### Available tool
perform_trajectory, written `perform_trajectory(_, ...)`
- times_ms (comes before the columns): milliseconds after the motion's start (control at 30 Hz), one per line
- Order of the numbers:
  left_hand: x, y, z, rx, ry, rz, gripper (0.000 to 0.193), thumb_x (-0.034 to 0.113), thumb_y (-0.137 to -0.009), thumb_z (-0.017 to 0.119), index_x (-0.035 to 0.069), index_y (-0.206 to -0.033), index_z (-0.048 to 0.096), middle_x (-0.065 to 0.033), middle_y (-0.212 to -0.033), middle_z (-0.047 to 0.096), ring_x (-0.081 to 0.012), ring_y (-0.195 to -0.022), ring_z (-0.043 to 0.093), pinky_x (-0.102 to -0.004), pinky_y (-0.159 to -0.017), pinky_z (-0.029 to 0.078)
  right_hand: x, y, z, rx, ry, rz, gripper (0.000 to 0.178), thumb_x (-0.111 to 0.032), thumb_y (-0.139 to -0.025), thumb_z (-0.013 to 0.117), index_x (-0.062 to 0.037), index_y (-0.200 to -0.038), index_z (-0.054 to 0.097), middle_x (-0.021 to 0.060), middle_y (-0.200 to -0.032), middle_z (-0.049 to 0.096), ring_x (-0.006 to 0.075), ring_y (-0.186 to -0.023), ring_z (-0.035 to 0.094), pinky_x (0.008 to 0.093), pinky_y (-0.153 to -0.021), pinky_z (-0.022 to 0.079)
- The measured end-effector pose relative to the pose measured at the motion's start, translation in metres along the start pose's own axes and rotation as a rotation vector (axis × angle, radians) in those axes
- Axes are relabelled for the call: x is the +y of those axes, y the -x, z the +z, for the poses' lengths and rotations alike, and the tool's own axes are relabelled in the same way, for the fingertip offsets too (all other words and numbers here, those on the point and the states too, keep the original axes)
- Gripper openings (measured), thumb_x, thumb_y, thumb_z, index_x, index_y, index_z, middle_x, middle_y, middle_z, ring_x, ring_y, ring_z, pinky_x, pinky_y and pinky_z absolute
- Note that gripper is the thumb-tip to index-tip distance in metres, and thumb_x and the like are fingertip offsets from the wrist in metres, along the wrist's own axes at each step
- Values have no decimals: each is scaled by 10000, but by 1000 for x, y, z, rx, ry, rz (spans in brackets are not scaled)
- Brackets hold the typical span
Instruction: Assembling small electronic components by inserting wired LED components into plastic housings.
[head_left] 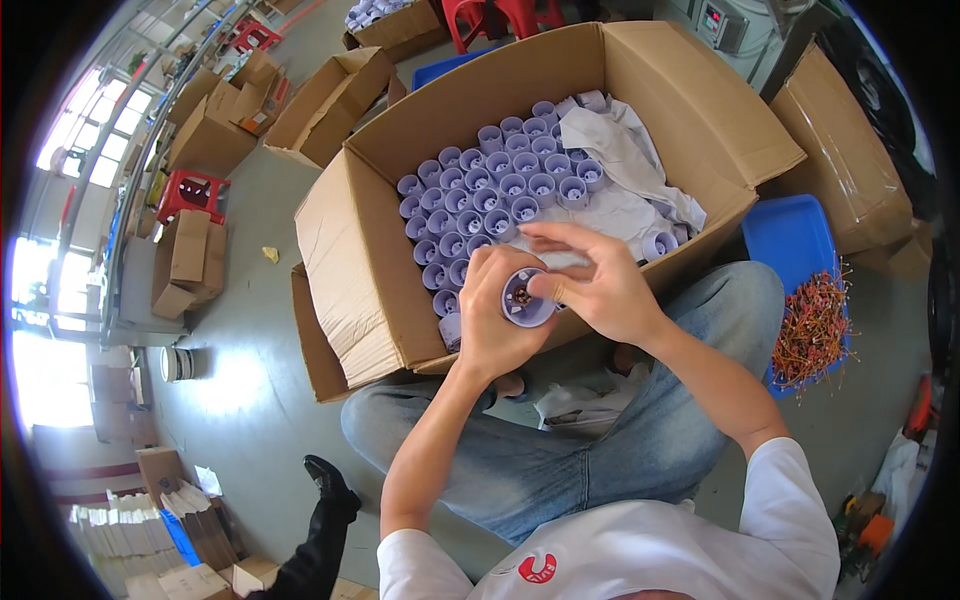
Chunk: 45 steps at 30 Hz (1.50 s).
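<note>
My left hand (488, 312) is closed round a lilac plastic cup (528, 312), its mouth facing up. Inside the cup are white pieces and a small brownish bundle that I cannot make out. My right hand (597, 280) reaches over from the right, thumb at the cup's opening and index finger stretched out apart from it. Just beyond both hands, a large open cardboard box (375, 255) holds rows of similar lilac cups (485, 199), with white parts showing inside many. Crumpled white paper (617, 150) lies beside them in the box.
At right, a blue tray (790, 240) carries a heap of thin red and yellow wires (812, 330). Cardboard boxes (335, 105) stand behind and to the left, near a red stool (192, 195). A person's black-clad leg and shoe (330, 490) show at lower left.
</note>
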<state>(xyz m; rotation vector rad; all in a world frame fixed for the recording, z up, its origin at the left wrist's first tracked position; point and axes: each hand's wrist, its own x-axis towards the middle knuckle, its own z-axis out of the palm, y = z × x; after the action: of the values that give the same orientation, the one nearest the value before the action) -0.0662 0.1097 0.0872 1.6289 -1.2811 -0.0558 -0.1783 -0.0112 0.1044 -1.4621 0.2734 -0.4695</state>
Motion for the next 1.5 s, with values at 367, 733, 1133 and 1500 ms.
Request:
perform_trajectory(367, 5, 8, 8, 88, -45, -3, 375, -14, -495, 704, 72, -854, 638, -54, -855, 648, -295, -823, 543, -381, -739, 460, 11, -5, 13, -129, -64, 141, 523, 57, -761, 684, 50, -1277, 596, 79, -1095, 675, 119, -975, 619, 265, -853, 512)
perform_trajectory(733, -7, 17, -107, 296, -307, -305, 621, 168, -676, 882, 55, -1160, 509, -101, -1046, 596, -209, -945, 616, -358, -815, 529, -4, 19, -56, 19, 0, -47, 662, -252, -953, 651, -26, -1498, 351, 169, -1276, 582, 222, -1174, 564, 336, -990, 460)
perform_trajectory(1133, -238, 201, -242, 103, -859, -1309, 522, 326, -723, 758, 80, -1173, 663, -216, -1176, 666, -380, -1112, 634, -475, -948, 508, 84, 208, -377, 744, 1051, 351, 326, -109, -952, 597, -19, -1263, 626, 157, -1206, 660, 246, -1057, 626, 363, -940, 475)
perform_trajectory(1500, -199, 118, -270, 343, -1049, -828, 315, 227, -786, 720, 47, -1042, 682, -149, -961, 705, -315, -942, 673, -425, -827, 523, 71, 187, -307, 470, 1626, 454, 189, 9, -786, 622, -3, -970, 663, 193, -1070, 629, 420, -987, 605, 486, -835, 488)
